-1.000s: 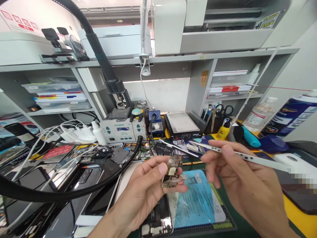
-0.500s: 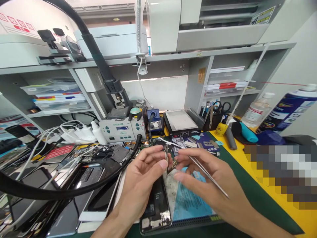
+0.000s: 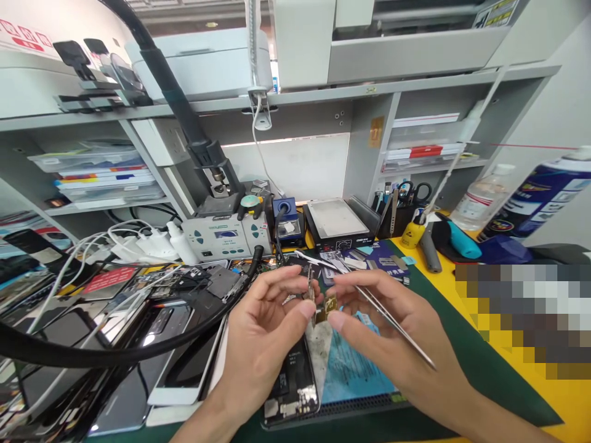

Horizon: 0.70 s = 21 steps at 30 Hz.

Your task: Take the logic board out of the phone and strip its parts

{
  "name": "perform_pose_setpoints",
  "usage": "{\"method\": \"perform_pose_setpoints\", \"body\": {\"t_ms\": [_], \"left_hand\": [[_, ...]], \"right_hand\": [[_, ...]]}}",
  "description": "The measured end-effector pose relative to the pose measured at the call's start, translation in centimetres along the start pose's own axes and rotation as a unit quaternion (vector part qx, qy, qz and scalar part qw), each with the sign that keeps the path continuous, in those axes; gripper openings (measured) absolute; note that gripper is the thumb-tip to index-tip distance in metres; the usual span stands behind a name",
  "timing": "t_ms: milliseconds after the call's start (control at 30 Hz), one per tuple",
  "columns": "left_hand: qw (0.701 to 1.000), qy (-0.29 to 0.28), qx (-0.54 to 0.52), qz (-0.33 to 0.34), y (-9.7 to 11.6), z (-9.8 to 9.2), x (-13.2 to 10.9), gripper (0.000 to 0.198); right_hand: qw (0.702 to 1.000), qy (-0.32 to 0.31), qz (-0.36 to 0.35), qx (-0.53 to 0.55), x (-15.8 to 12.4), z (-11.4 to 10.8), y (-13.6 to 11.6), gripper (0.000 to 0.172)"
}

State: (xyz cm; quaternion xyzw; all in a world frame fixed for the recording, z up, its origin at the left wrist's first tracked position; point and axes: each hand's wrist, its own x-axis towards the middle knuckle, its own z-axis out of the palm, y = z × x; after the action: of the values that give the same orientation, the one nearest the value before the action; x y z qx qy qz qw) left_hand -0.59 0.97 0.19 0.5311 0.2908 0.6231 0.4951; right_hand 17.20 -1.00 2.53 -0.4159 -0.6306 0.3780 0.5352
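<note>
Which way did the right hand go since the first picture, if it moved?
Yes, left: the right hand now reaches in front of the silver-topped box, rather than mostly off to its right.

Two hands point(image 3: 263, 335) and one tweezers point(image 3: 396, 327) are showing before one hotplate point(image 3: 333, 218). One can point(image 3: 538, 191) and one clear bottle point(image 3: 482, 200) are sitting right of it.
</note>
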Motion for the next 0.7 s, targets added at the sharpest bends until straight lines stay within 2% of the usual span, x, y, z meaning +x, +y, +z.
{"method": "perform_pose_setpoints", "body": {"t_ms": [267,467,700], "left_hand": [[0.999,-0.027,-0.013,0.034,0.3,0.1,-0.3,0.036],[0.998,-0.02,-0.006,0.06,0.5,0.4,-0.3,0.033],[0.995,-0.024,-0.013,0.094,0.7,0.6,-0.2,0.034]], "right_hand": [[0.99,0.03,-0.12,-0.069,-0.5,0.2,0.3,0.031],[0.984,0.05,-0.146,-0.092,-0.6,0.3,0.1,0.033],[0.98,0.094,-0.15,-0.089,-0.4,0.6,-0.9,0.025]]}}
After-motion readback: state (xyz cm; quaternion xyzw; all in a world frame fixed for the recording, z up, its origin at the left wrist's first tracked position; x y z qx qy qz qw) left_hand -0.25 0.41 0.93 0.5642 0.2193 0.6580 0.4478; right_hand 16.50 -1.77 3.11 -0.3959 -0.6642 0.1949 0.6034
